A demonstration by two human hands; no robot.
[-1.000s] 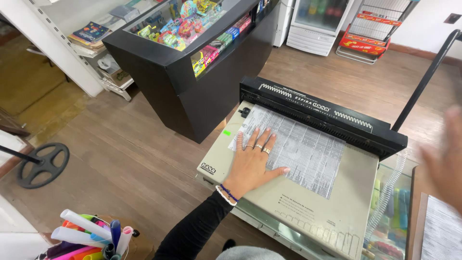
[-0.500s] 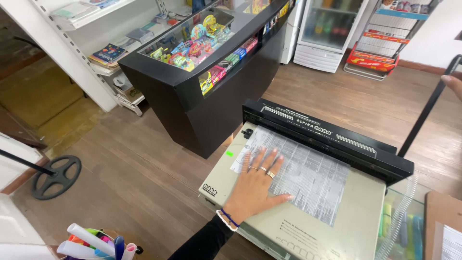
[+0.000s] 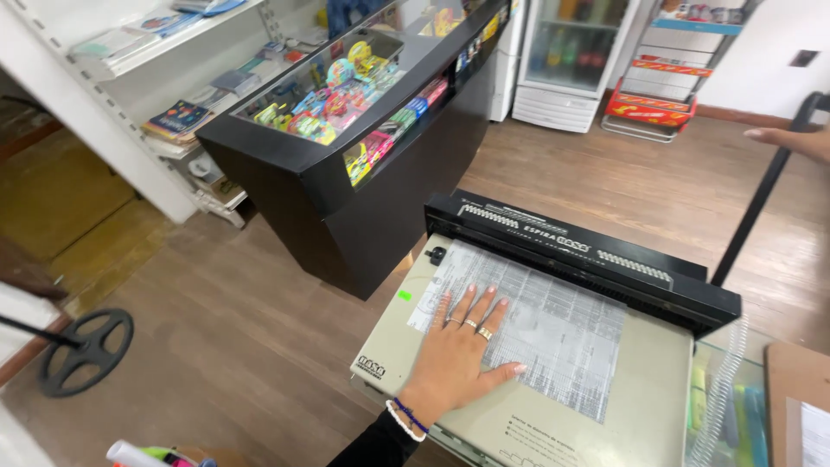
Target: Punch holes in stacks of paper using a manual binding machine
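Ringed fingers (image 3: 471, 313) of the left hand (image 3: 456, 359) are lying spread and flat, pressing a printed sheet (image 3: 553, 333) onto the bed of the beige binding machine (image 3: 631, 406). The sheet's far edge is sitting under the machine's black punch bar (image 3: 588, 255). The right hand (image 3: 800, 141) is reaching, fingers extended, beside the black lever (image 3: 765, 199); whether it is touching it, I cannot tell.

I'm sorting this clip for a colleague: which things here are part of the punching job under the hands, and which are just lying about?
In use:
left hand, flat on the printed sheet
binding machine
right hand at the black lever

Lying about:
glass display counter
spiral coil
markers
fridge
reel on the floor
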